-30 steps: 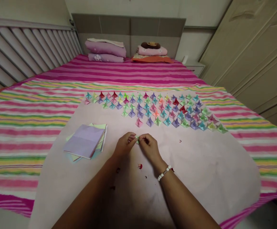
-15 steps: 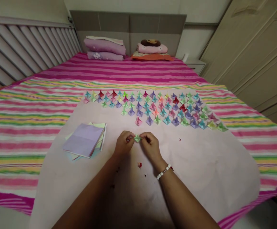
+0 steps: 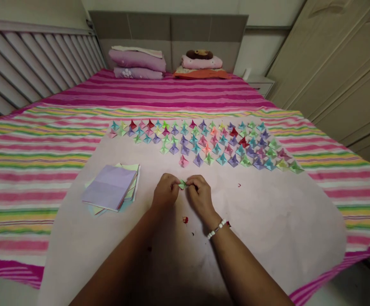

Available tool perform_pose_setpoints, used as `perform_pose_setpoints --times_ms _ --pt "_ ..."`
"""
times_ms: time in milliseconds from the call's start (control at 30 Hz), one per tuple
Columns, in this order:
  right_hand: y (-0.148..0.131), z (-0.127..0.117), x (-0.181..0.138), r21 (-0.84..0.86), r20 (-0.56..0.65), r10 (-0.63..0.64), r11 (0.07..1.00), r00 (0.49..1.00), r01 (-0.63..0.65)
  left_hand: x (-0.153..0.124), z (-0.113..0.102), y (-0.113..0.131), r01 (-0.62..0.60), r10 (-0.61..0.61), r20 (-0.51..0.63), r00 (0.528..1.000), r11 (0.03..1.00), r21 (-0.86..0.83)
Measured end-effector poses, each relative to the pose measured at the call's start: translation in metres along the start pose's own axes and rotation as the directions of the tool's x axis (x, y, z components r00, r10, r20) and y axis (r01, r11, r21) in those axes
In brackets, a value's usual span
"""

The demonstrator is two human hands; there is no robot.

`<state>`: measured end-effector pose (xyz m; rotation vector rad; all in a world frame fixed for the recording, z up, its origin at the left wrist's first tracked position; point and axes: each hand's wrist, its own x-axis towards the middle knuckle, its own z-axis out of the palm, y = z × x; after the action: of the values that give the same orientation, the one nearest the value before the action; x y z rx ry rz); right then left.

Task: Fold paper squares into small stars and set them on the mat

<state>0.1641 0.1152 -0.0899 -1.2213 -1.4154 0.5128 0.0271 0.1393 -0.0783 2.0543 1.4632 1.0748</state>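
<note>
My left hand [image 3: 165, 192] and my right hand [image 3: 199, 193] meet over a pale pink sheet [image 3: 267, 221] laid on the bed. Both pinch a small green folded paper piece [image 3: 182, 184] between their fingertips, one hand on each side. A white bead bracelet [image 3: 216, 229] circles my right wrist. Beyond the hands, several small folded paper shapes [image 3: 204, 142] in many colours stand in rows. To the left of my left hand lies a stack of square paper sheets [image 3: 111, 188], lilac on top.
The bed carries a pink, green and yellow striped cover [image 3: 28, 170]. Folded bedding and pillows [image 3: 138, 63] sit at the headboard. A slatted rail [image 3: 22, 68] runs along the left, cupboard doors [image 3: 340, 72] along the right. Small red scraps [image 3: 185, 219] lie near my wrists.
The green piece has come more into view between my fingertips and has been turned slightly. Both hands stay in the same place; the view has shifted a little.
</note>
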Motion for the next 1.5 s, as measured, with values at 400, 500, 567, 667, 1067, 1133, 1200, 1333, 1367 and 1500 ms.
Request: perform_pose_setpoints --times_ms 400,500,567,667,1067,1133,1200,1333,1367,1500 --pt "0.001 0.002 0.0 -0.038 0.01 0.001 0.999 1.0 0.0 0.002 -0.005 0.014 0.155 -0.193 0.127 0.973 0.953 0.259" --pt "0.0 0.002 -0.001 -0.047 -0.003 -0.003 0.999 1.0 0.003 0.003 -0.004 0.009 0.153 -0.183 0.129 0.975 0.965 0.214" --pt "-0.001 0.002 0.0 -0.058 -0.007 0.002 0.998 1.0 -0.003 0.003 -0.003 0.005 0.152 -0.177 0.122 0.977 0.97 0.19" --pt "-0.001 0.003 0.0 -0.072 0.012 0.013 0.997 1.0 -0.012 0.004 -0.002 0.002 0.134 -0.157 0.133 0.979 0.977 0.168" --pt "-0.001 0.004 0.0 -0.074 0.043 0.011 0.997 0.999 -0.008 0.01 -0.035 -0.003 -0.176 0.097 0.417 0.904 0.972 0.154" --pt "-0.001 0.004 0.0 -0.073 0.044 -0.003 0.997 0.999 0.006 0.011 -0.039 -0.001 -0.202 0.085 0.456 0.886 0.956 0.213" --pt "-0.002 0.003 0.0 -0.072 0.05 -0.019 0.997 0.999 0.023 0.013 -0.042 0.002 -0.196 0.061 0.461 0.885 0.948 0.252" --pt "-0.007 0.001 -0.001 -0.058 0.037 -0.048 0.997 0.998 0.05 0.018 -0.053 0.008 -0.142 0.038 0.407 0.913 0.963 0.23" --pt "-0.009 0.001 -0.001 -0.055 0.02 -0.053 0.997 0.998 0.054 0.02 -0.057 0.008 -0.124 0.034 0.376 0.926 0.969 0.216" --pt "-0.013 0.0 -0.002 -0.054 -0.047 -0.032 0.998 0.998 0.029 0.039 -0.076 -0.004 0.001 -0.037 0.17 0.985 0.978 0.209"
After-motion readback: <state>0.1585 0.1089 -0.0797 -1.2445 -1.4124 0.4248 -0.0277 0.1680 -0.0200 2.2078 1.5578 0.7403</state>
